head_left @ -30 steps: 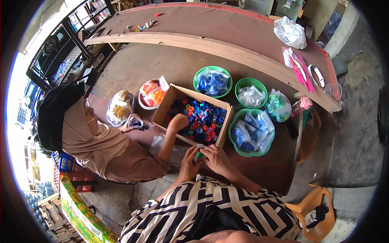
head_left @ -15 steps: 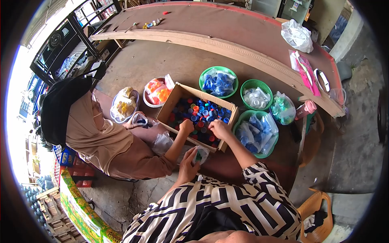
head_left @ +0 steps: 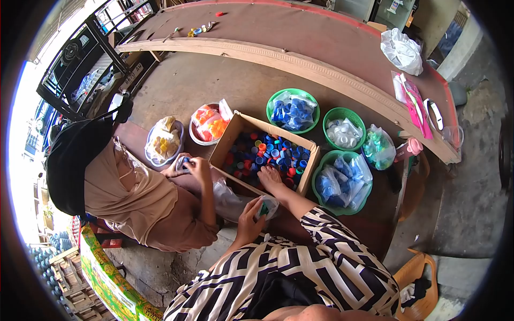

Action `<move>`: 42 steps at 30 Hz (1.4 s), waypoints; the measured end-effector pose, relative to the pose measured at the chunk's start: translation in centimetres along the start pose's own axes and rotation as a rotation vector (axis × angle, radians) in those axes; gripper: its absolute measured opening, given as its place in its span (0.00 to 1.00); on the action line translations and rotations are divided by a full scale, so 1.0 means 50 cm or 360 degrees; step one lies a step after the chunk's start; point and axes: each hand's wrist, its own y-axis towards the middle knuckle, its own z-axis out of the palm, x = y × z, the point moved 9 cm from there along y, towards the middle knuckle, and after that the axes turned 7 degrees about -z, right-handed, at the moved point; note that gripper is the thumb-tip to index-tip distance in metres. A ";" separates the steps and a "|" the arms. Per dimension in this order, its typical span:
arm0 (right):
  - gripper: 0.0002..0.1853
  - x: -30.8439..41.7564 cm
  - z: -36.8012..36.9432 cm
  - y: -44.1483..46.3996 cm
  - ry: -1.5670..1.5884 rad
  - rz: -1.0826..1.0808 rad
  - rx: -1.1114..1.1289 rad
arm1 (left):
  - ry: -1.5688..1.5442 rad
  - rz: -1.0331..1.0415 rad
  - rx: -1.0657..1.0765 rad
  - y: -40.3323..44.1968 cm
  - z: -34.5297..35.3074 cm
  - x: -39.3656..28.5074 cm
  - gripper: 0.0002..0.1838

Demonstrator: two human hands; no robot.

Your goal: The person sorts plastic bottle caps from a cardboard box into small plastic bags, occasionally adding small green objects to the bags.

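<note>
My left hand (head_left: 248,220) is closed around a clear plastic bag (head_left: 269,205) with green bottle caps in it, just outside the near side of a cardboard box (head_left: 234,184). Inside that box lie many loose bottle caps (head_left: 276,152), mostly blue, with red, orange and green ones. My right hand (head_left: 271,177) reaches down among the caps near the box's front wall. Its fingers are bent and close together, and their tips are hidden, so what they hold cannot be made out.
A co-worker at left holds a small bag (head_left: 183,164) with dark caps in both hands. Around the box stand a green basket of blue caps (head_left: 270,116), a green basket of white caps (head_left: 327,120), a green basin (head_left: 342,212), and bowls with orange and yellow caps. A wooden beam (head_left: 300,63) runs behind.
My right hand has moved left and nearer across the caps, away from the box's right side. The co-worker's hand has left the box and is now at their bag. My left hand keeps its bag.
</note>
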 end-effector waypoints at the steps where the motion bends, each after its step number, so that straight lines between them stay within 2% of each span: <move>1: 0.08 -0.002 -0.023 -0.005 0.0071 0.0025 0.0018 | 0.0000 0.0018 0.0004 0.004 -0.001 -0.005 0.30; 4: 0.08 -0.007 -0.061 -0.007 0.0184 0.0045 0.0054 | -0.0176 -0.0166 0.0129 0.017 0.006 -0.003 0.28; 9: 0.05 -0.016 -0.090 -0.006 0.0325 -0.0010 0.0156 | -0.0231 -0.0197 0.0189 0.026 0.021 0.008 0.28; 11: 0.02 -0.062 -0.116 0.012 0.0573 0.0125 -0.0131 | -0.0220 -0.0171 0.0190 0.029 0.023 0.009 0.28; 12: 0.03 -0.093 -0.130 0.021 0.0531 0.0157 -0.0424 | -0.0238 -0.0230 0.0213 0.029 0.023 0.008 0.28; 16: 0.10 -0.151 -0.195 0.056 -0.0070 0.0128 -0.0438 | -0.0273 -0.0434 0.0287 0.025 0.026 0.014 0.27; 17: 0.12 -0.159 -0.195 0.060 -0.0162 0.0064 -0.0449 | -0.0274 -0.0436 0.0283 0.025 0.030 0.023 0.27; 18: 0.15 -0.178 -0.181 0.067 -0.0249 0.0148 -0.0304 | -0.0234 -0.0303 0.0230 0.027 0.028 0.019 0.28; 19: 0.13 -0.188 -0.179 0.073 -0.0372 0.0177 -0.0275 | -0.0194 -0.0170 0.0175 0.028 0.024 0.014 0.28; 20: 0.12 -0.195 -0.172 0.078 -0.0412 0.0193 -0.0214 | -0.0196 -0.0170 0.0169 0.027 0.026 0.023 0.28; 23: 0.09 -0.198 -0.160 0.088 -0.0440 0.0208 -0.0184 | -0.0200 -0.0204 0.0171 0.028 0.027 0.027 0.28; 25: 0.08 -0.195 -0.160 0.086 -0.0427 0.0217 -0.0220 | -0.0271 -0.0340 0.0212 0.031 0.031 0.036 0.28; 27: 0.05 -0.199 -0.150 0.076 -0.0234 0.0301 -0.0094 | -0.0228 -0.0271 0.0186 0.037 0.033 0.036 0.28; 29: 0.04 -0.186 -0.173 0.054 -0.0058 0.0282 -0.0167 | -0.0187 -0.0202 0.0164 0.040 0.033 0.034 0.29; 31: 0.06 -0.179 -0.187 0.025 0.0629 0.0200 -0.0413 | -0.0227 -0.0204 0.0157 0.044 0.032 0.030 0.30; 33: 0.06 -0.157 -0.214 -0.012 0.1026 0.0112 -0.0498 | -0.0246 -0.0266 0.0185 0.047 0.033 0.026 0.30; 35: 0.07 -0.106 -0.283 -0.069 0.1112 0.0028 -0.0671 | -0.0268 -0.0319 0.0207 0.055 0.036 0.021 0.31; 37: 0.08 -0.039 -0.353 -0.120 0.1226 -0.0014 -0.0600 | -0.0314 -0.0325 0.0187 0.060 0.034 0.012 0.32; 39: 0.08 0.006 -0.358 -0.166 0.1325 -0.0028 -0.0474 | -0.0287 -0.0353 0.0216 0.068 0.029 -0.016 0.32; 41: 0.07 0.043 -0.344 -0.200 0.1213 0.0000 -0.0310 | -0.0259 -0.0382 0.0255 0.063 0.041 -0.014 0.32; 42: 0.07 0.056 -0.342 -0.211 0.1082 -0.0014 -0.0276 | -0.0196 -0.0267 0.0205 0.065 0.044 -0.016 0.31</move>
